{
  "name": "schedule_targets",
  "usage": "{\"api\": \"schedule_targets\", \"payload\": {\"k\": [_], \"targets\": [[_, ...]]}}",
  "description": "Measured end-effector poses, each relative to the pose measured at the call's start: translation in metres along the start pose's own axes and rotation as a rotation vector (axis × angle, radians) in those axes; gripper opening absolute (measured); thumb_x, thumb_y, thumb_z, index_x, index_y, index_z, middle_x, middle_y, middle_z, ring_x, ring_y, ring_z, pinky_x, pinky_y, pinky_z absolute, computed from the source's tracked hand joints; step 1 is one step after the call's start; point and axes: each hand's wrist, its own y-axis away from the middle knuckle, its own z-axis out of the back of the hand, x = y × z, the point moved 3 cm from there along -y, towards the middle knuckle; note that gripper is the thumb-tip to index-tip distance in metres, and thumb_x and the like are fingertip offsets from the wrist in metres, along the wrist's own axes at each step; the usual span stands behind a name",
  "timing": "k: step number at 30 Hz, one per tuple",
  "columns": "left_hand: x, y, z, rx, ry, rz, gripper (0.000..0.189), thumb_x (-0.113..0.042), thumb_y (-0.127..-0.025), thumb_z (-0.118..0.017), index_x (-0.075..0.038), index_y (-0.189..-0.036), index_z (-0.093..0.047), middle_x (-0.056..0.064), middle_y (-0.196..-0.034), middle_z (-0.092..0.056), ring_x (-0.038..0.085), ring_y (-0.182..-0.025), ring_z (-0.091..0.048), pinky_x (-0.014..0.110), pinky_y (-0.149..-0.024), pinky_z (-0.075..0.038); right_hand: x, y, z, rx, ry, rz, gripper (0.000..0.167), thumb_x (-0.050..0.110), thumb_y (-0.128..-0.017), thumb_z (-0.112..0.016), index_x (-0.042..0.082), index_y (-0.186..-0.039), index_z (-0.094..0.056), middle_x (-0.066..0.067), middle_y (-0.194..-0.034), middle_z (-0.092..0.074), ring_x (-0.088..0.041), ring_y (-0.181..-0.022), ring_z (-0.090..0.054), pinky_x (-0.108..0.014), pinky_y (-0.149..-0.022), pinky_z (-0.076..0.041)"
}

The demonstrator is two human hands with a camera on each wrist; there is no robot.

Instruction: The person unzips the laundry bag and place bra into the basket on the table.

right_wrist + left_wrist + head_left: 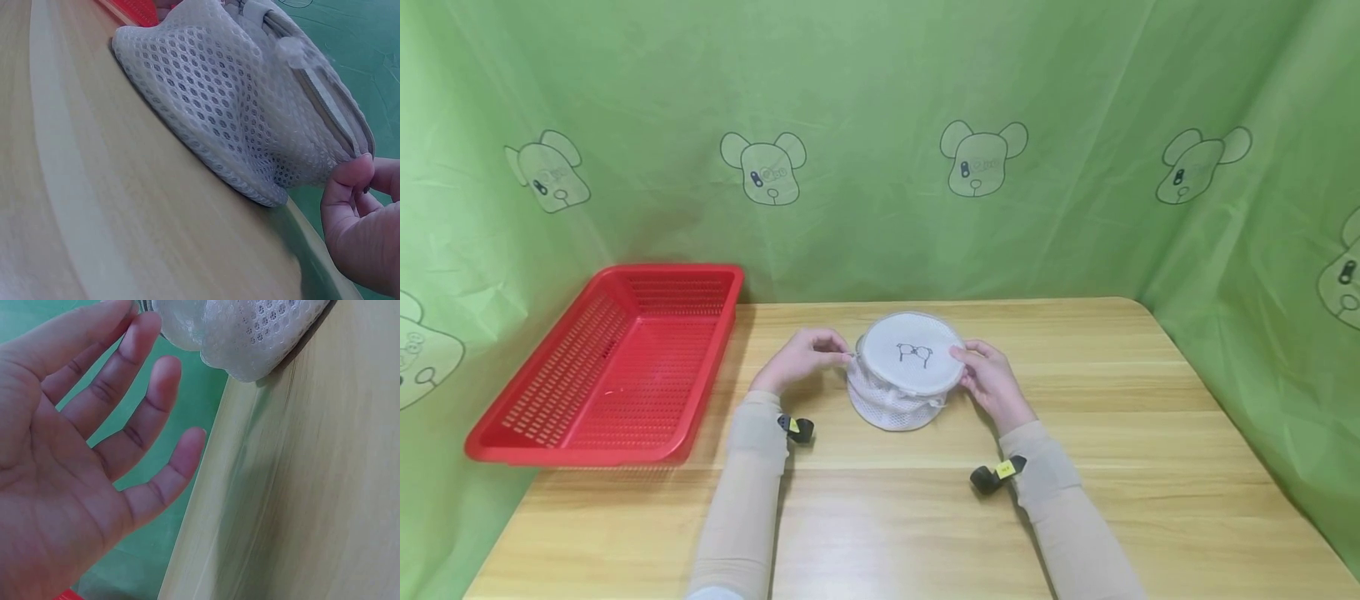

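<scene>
A round white mesh laundry bag (913, 358) with a drawing of glasses on its flat top stands on the table, its mesh side sagging in folds. At its left rim my left hand (801, 358) pinches the edge between thumb and index finger; the other fingers (164, 481) spread loosely below. My right hand (996, 387) grips the opposite rim, thumb on top and fingers beneath. A zipper (325, 103) runs along the upper edge of the bag in the right wrist view, ending near the right thumb. The bag's inside is hidden.
A red perforated plastic basket (700, 408) stands at the left side of the wooden table (1150, 500). Green curtains (865, 233) printed with bear heads hang behind and at both sides. Each wrist wears a small black camera (988, 479) on a strap.
</scene>
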Motion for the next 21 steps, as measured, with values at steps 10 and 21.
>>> {"api": "schedule_targets", "payload": {"k": [10, 21], "targets": [[-0.0013, 0.0007, -0.0017, 0.037, 0.009, 0.011, 0.012, -0.013, -0.086, -0.072, -0.008, -0.097, -0.07, 0.008, -0.097, -0.071, 0.018, -0.094, -0.065, 0.037, -0.096, -0.048, -0.001, -0.0005, -0.0005, 0.004, -0.004, 0.014, 0.007, 0.005, -0.092, -0.062, 0.011, -0.095, -0.059, 0.002, -0.072, -0.063, -0.006, -0.056, -0.057, -0.015, -0.049, -0.049], [-0.0029, 0.0011, -0.0038, 0.076, 0.03, 0.019, 0.014, -0.013, -0.086, -0.072, -0.006, -0.099, -0.07, 0.014, -0.1, -0.071, 0.032, -0.1, -0.064, 0.042, -0.1, -0.045, -0.0013, -0.0012, 0.0005, -0.013, 0.011, 0.005, 0.008, 0.006, -0.092, -0.063, 0.01, -0.097, -0.058, 0.003, -0.074, -0.064, -0.005, -0.057, -0.058, -0.015, -0.05, -0.049]]}}
